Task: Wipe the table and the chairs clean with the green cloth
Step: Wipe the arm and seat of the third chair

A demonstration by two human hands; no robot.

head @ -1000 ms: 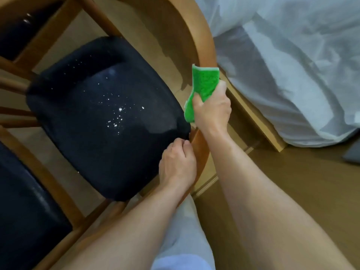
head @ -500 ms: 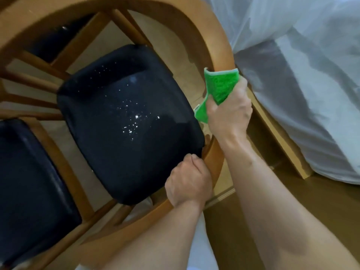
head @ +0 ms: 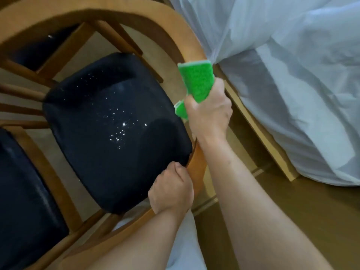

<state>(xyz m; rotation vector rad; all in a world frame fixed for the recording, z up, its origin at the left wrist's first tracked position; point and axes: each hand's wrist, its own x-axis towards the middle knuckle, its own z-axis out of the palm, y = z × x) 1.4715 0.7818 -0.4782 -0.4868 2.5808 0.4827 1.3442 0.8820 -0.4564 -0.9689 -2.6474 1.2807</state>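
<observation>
A wooden chair (head: 81, 15) with a curved back rail and a black padded seat (head: 115, 129) fills the left and centre. White specks dot the seat's middle. My right hand (head: 209, 114) grips the green cloth (head: 196, 82), wrapped over the curved rail on the chair's right side. My left hand (head: 171, 191) grips the same rail lower down, by the seat's near corner. The table is not in view.
A second black-seated wooden chair (head: 23, 195) stands at the lower left, a third (head: 39, 51) at the upper left. A bed with white sheets (head: 292, 84) on a wooden frame lies close on the right. Brown wooden floor (head: 311, 221) shows at the lower right.
My right hand has carried the green cloth further along the curved rail, away from me. My left hand keeps its grip on the rail. The view has shifted, showing more of the chair back.
</observation>
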